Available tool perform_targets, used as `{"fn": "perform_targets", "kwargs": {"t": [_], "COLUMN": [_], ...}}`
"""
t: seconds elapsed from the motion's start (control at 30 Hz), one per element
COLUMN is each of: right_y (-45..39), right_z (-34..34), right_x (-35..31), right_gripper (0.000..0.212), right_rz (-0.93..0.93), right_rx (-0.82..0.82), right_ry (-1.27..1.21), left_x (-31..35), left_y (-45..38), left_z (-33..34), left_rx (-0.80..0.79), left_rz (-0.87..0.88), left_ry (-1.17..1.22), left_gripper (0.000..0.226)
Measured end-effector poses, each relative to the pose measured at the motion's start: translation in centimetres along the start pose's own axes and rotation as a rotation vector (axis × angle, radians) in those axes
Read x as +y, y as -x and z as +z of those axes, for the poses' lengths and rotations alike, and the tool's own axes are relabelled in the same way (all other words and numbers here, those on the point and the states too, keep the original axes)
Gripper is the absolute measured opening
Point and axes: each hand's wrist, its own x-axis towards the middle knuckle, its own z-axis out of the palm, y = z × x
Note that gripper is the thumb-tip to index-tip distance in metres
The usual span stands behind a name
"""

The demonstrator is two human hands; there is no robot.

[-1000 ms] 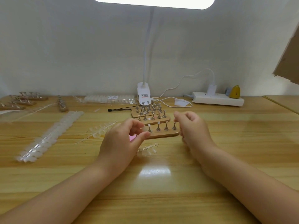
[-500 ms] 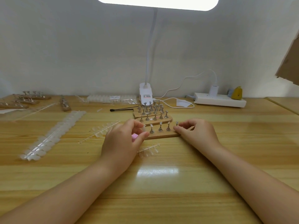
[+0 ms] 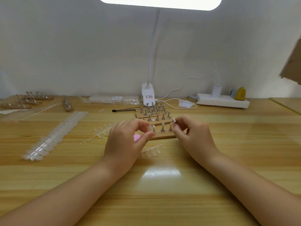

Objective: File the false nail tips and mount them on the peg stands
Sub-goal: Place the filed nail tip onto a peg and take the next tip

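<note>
My right hand [image 3: 193,136] pinches one small peg [image 3: 174,120] lifted off the right end of the nearest peg stand [image 3: 164,135]. My left hand [image 3: 125,144] pinches a false nail tip [image 3: 149,128] between thumb and forefinger, just beside the stand's left peg; a pink file [image 3: 136,138] peeks out under that palm, whether I grip it I cannot tell.

Progress, my guess: early. The near stand shows about three pegs upright; whether they carry tips is too small to tell. The stacked stands [image 3: 153,111] behind look mostly bare, maybe one pinkish tip on them, hard to say. Next, probably: tip goes onto the held peg, peg back on the base.

Still left: lots. Short nail strip [image 3: 151,151] lies near, just in front of the stand. Another strip [image 3: 104,129] to the left, long strips [image 3: 53,137] further left, bagged tips [image 3: 114,99] at the far side.

Around: more stands [image 3: 27,100] far left, a black brush [image 3: 123,110] beside the stack, lamp base [image 3: 147,95], power strip [image 3: 223,101] far right on the wooden table [image 3: 162,193].

In the way: the near strip sits under my hands, easy to brush aside. Stacked pegs crowd close behind the work.
</note>
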Motion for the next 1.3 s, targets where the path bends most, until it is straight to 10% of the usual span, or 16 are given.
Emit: {"fn": "perform_targets", "kwargs": {"t": [1.3], "right_y": [1.2], "right_z": [1.4], "right_x": [-1.9], "right_gripper": [0.011], "right_rz": [-0.233], "right_rx": [-0.082], "right_ry": [-0.142], "left_x": [-0.3], "left_y": [0.1], "left_z": [0.4], "left_rx": [0.019], "left_rz": [0.158], "left_ry": [-0.046], "left_gripper": [0.018]}}
